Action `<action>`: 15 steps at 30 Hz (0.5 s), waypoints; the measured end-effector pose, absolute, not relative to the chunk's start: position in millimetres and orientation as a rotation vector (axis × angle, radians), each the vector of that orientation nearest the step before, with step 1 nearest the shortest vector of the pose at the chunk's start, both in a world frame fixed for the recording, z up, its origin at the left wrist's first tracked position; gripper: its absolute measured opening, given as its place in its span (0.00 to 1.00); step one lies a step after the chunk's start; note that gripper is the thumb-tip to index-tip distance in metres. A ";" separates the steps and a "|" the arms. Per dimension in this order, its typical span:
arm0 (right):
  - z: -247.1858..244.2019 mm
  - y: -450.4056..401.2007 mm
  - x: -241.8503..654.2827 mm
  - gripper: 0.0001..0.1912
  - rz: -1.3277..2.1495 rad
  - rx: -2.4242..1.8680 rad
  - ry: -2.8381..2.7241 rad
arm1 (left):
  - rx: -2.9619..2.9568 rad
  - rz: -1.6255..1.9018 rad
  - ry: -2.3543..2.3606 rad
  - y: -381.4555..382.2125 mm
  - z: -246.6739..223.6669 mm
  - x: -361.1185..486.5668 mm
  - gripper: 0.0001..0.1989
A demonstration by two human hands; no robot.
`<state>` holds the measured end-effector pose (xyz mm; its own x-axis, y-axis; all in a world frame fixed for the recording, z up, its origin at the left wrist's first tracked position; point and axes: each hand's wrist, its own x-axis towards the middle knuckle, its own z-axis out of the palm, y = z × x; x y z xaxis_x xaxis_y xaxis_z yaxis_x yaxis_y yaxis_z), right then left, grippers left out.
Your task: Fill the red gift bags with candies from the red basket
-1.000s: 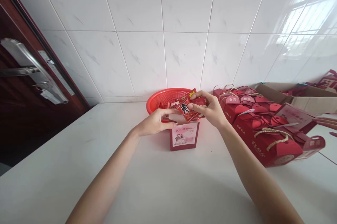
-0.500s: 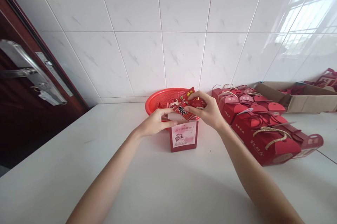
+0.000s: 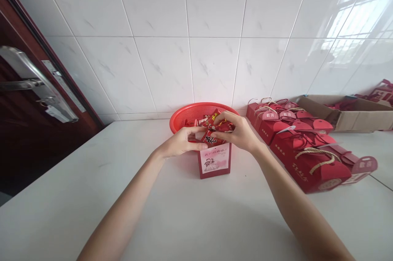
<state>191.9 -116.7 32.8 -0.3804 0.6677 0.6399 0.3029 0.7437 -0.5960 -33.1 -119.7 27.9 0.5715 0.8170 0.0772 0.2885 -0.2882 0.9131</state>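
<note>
A small red gift box point(image 3: 215, 160) with a pink picture panel stands upright on the white table, its top open. At its left upper edge my left hand point(image 3: 182, 142) is closed, thumb across the front rim and fingers behind. My right hand point(image 3: 241, 132) pinches red snack packets point(image 3: 211, 138) with printed lettering, partly inside the box mouth. Just behind the box is a red plastic basket point(image 3: 181, 117) with red items in it; the box and hands hide part of it.
Several red gift boxes with rope handles point(image 3: 307, 158) stand on the right. Beyond them lies an open cardboard box point(image 3: 362, 118) holding red items. A tiled wall point(image 3: 159, 68) closes off the back, and a dark red door point(image 3: 21, 130) is at the left.
My right hand has moved down and slightly left with the packets, which now sit lower in the box mouth. My left hand stays at the box's edge.
</note>
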 end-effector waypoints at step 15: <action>28.3 -116.1 181.0 0.20 0.590 -0.728 -1.579 | 1.879 0.694 0.938 -116.5 24.0 -35.1 0.30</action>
